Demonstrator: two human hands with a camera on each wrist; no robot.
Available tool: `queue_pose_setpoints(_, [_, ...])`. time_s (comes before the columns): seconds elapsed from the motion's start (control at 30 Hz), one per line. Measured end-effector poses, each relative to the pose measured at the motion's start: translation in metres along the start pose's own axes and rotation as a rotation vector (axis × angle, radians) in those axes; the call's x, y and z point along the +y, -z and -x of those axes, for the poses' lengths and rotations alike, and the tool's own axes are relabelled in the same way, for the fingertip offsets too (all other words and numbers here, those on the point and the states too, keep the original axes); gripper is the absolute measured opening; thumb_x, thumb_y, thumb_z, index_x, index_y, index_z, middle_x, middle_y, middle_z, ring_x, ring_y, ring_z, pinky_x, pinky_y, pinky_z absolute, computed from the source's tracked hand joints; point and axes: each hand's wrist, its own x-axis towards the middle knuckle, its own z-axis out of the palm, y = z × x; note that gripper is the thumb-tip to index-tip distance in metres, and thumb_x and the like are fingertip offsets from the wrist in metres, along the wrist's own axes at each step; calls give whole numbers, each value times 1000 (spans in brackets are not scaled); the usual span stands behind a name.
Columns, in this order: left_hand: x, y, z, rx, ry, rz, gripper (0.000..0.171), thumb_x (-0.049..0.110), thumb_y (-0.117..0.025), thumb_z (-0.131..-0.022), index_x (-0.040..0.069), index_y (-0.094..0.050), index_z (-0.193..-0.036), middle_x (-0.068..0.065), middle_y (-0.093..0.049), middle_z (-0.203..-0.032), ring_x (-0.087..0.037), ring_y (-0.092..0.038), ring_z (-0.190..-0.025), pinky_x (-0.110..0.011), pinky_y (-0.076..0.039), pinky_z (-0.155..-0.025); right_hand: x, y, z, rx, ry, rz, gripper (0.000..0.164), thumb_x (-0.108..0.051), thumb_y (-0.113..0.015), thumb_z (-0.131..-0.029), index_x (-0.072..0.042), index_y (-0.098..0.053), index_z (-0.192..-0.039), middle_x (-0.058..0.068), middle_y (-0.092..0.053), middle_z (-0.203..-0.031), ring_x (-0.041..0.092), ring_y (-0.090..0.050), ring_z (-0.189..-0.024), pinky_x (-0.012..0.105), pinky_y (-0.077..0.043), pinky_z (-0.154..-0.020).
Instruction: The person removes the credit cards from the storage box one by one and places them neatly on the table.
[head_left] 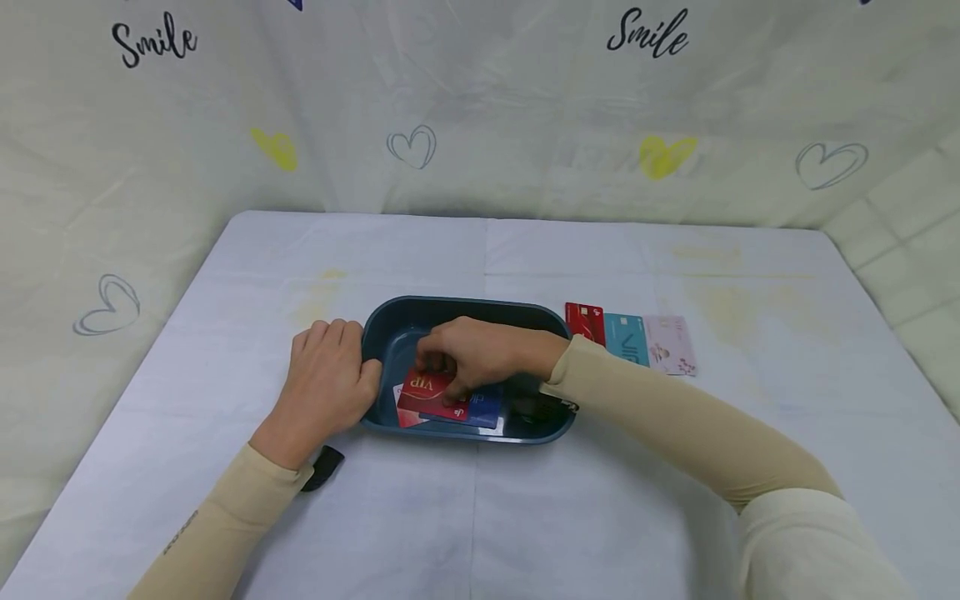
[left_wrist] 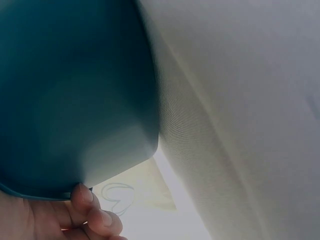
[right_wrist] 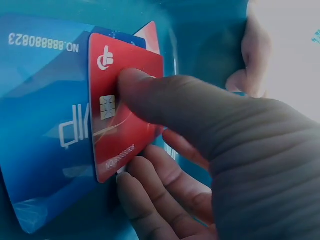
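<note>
My left hand (head_left: 327, 375) grips the left rim of a dark teal plastic basin (head_left: 468, 299). In the left wrist view the fingers (left_wrist: 104, 220) curl at its edge beside the smooth wall. Inside the basin my right hand (head_left: 480, 354) pinches a red VIP card (head_left: 425, 392), thumb on its face and fingers at its edge and beneath. The right wrist view shows a chip and a white logo on the red card (right_wrist: 107, 137). Below it lie a blue VIP card (right_wrist: 45, 110) and a partly hidden pink-and-red card (head_left: 408, 418).
Beyond the basin's right end, a red card (head_left: 585, 322), a teal VIP card (head_left: 627, 337) and a pale pink card (head_left: 671, 344) lie in a row on the white tablecloth (head_left: 600, 517). A printed curtain (head_left: 510, 108) hangs behind the table.
</note>
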Motion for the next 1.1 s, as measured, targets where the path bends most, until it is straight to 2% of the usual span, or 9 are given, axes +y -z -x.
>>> queue_pose_setpoints(0.27, [0,0,0,1,1,2,18,22,-44,-86,4,-47,-84,-9,-45,-76,-26,-39,-81,-45,-33,-83,-2,-1,-1,-19,-18,-13,56,-35,-81,-76,-18,-59,-124,-2,-62,-113,9,-58,-98,19,-53,-82])
queue_pose_setpoints(0.43, [0,0,1,16,-8,9,17,21,-43,-85,4,-47,-82,-8,-45,-76,-26,-39,-80,-45,-33,-82,-3,-1,-1,-43,-50,-39,58,-34,-81,-77,-18,-57,-127,-2,-64,-107,11,-60,-96,20,-53,-81])
queue_pose_setpoints(0.77, [0,0,0,31,-13,15,16,20,-43,-85,5,-46,-81,-8,-45,-74,-26,-39,-79,-46,-33,-83,-2,-1,1,-65,-66,-51,56,-32,-79,-79,-18,-54,-127,-2,-63,-99,12,-61,-87,21,-52,-78])
queue_pose_setpoints(1.1, [0,-1,1,35,-14,17,15,19,-42,-85,5,-45,-80,-7,-44,-73,-26,-39,-78,-45,-33,-82,-3,2,3,-36,-28,-32,50,-30,-78,-80,-16,-58,-123,-2,-64,-97,10,-60,-86,21,-52,-76])
